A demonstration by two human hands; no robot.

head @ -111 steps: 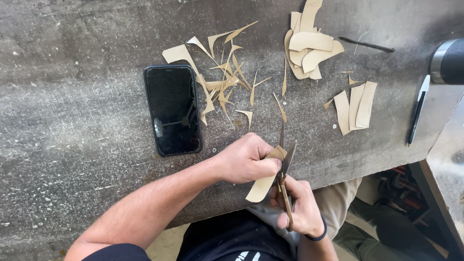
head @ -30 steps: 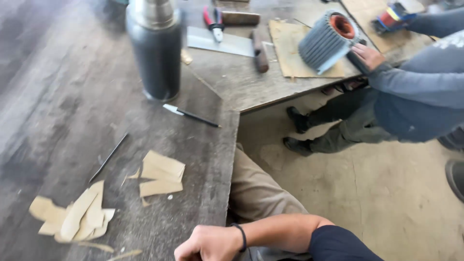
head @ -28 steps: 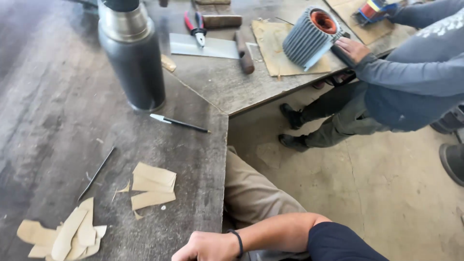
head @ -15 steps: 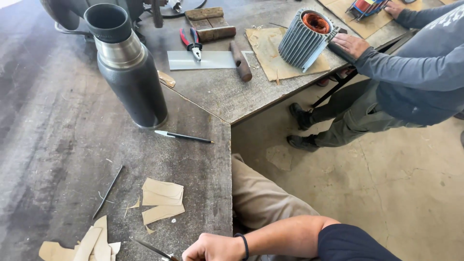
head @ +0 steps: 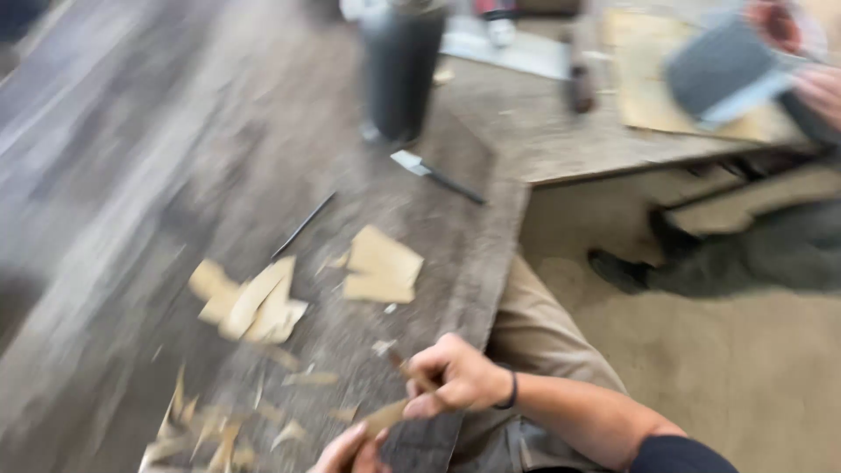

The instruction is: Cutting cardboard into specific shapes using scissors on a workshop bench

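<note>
- At the near edge of the grey tabletop (head: 289,175), the right hand (head: 460,378) is closed round a slim tool, apparently scissors (head: 405,368); only a short dark length shows past the fingers.
- Left hand (head: 350,448) sits at the bottom border, fingers pinched on a tan paper strip (head: 384,417) that runs up toward the right hand and the tool.
- Judgement on the step in hand: cutting goes best with the strip held taut close to the cut, fed by the left hand while the right hand holds its angle, and with the fingertips clear of the blades.
- Beyond the hands, a heap of cut tan pieces (head: 254,302) lies near two flat tan pieces (head: 378,267); thin offcuts (head: 210,429) are scattered at lower left.
- Farther off stand a dark flask (head: 401,66), a pen (head: 435,175) and a thin dark rod (head: 302,226).
- Another person's hand (head: 819,88) rests on a ribbed grey cylinder (head: 723,66) at upper right, apart from this work.
- Limits of view: the whole frame is motion-blurred. The blades cannot be seen as open or closed, nor whether they are on the strip. The left hand is cut off by the lower border. The tool's type is inferred from shape only.
</note>
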